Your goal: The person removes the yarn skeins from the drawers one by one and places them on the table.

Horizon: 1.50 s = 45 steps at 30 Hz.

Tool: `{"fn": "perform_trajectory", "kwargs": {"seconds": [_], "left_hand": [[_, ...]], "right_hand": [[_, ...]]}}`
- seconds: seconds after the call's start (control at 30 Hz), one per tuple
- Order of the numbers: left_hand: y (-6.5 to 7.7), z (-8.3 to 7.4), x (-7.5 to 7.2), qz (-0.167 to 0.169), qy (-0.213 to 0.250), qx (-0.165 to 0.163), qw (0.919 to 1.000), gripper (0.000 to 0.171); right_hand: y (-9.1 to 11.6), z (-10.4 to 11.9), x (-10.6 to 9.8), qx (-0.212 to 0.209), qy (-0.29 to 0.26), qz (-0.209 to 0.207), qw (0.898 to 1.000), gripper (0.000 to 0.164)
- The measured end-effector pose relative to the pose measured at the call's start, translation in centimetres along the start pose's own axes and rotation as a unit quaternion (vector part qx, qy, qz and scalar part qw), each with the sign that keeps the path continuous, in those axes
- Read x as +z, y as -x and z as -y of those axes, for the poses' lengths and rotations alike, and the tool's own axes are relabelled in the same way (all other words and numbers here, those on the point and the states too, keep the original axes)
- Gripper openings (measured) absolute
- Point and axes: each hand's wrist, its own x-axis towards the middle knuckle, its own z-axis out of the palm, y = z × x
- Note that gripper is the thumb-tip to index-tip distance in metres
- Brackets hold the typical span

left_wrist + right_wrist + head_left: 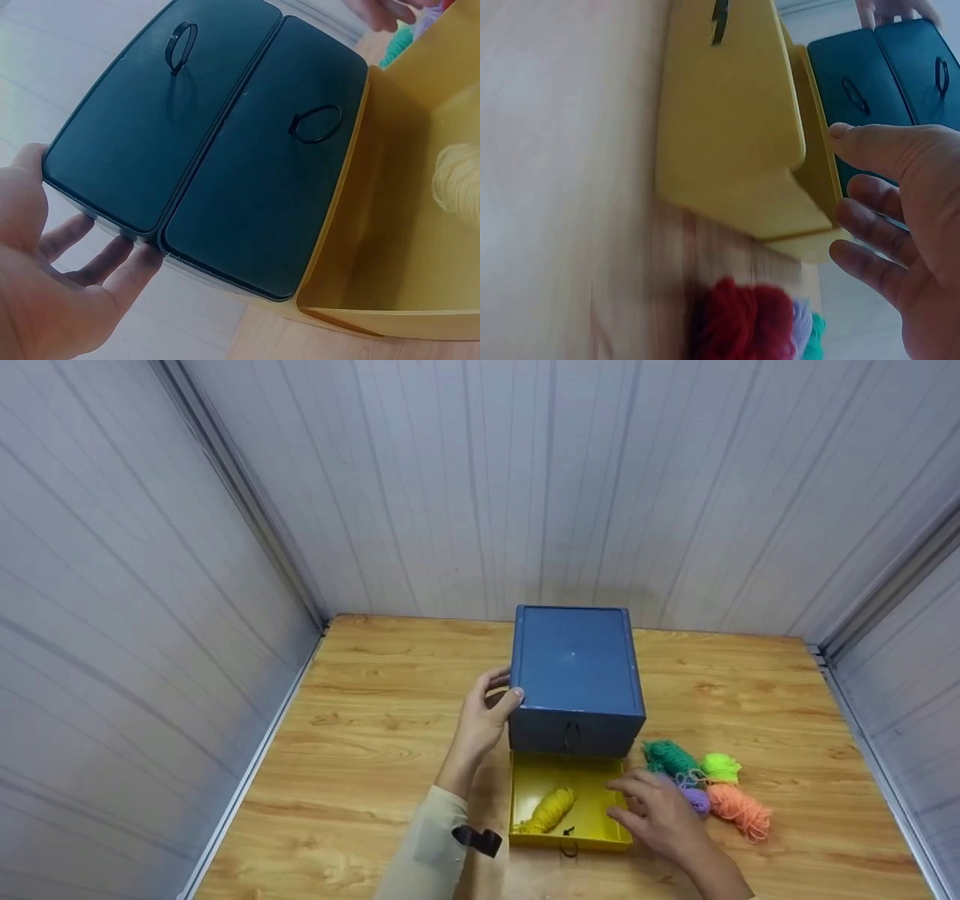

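A blue drawer box (pixel 574 660) stands on the table, its front dark with black loop handles (pixel 316 124). Its lowest drawer (pixel 592 829), yellow, is pulled out. Inside lies a yellow yarn bundle (pixel 550 811). My left hand (pixel 484 720) rests against the box's left side, thumb at the top front corner, fingers (pixel 135 274) extended along the side. Over the drawer's right edge hovers my right hand (pixel 660 814), fingers loosely spread and holding nothing. The right wrist view shows a gap between its thumb and fingers (pixel 881 232).
Right of the drawer lie several yarn bundles: green (pixel 671 757), neon yellow (pixel 721 767), purple (pixel 697 801) and coral (pixel 739 810). The wooden table (pixel 360 780) is bounded by pale panel walls (pixel 465 495) at the back and both sides.
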Motion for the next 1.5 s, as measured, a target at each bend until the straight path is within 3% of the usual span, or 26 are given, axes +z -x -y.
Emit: {"fn": "perform_trajectory", "kwargs": {"seconds": [0.23, 0.5, 0.8, 1.23, 1.5], "left_hand": [[0.2, 0.0, -0.1, 0.000, -0.006, -0.004, 1.0000, 0.049], [0.1, 0.0, -0.2, 0.007, -0.014, 0.002, 0.9999, 0.049], [0.1, 0.1, -0.2, 0.003, -0.011, 0.001, 0.9999, 0.049], [0.2, 0.0, -0.1, 0.003, -0.019, 0.000, 0.9998, 0.049], [0.2, 0.0, -0.1, 0.006, -0.017, 0.005, 0.9998, 0.049]], "right_hand": [[-1.4, 1.0, 1.4, -0.017, -0.066, 0.053, 0.996, 0.027], [-1.9, 1.5, 3.6, -0.034, 0.000, 0.081, 0.996, 0.031], [-2.8, 2.0, 4.7, -0.039, 0.001, 0.125, 0.991, 0.037], [-4.5, 1.8, 5.5, -0.005, 0.006, 0.194, 0.981, 0.037], [-4.6, 1.6, 5.9, -0.019, 0.025, 0.174, 0.984, 0.028]]}}
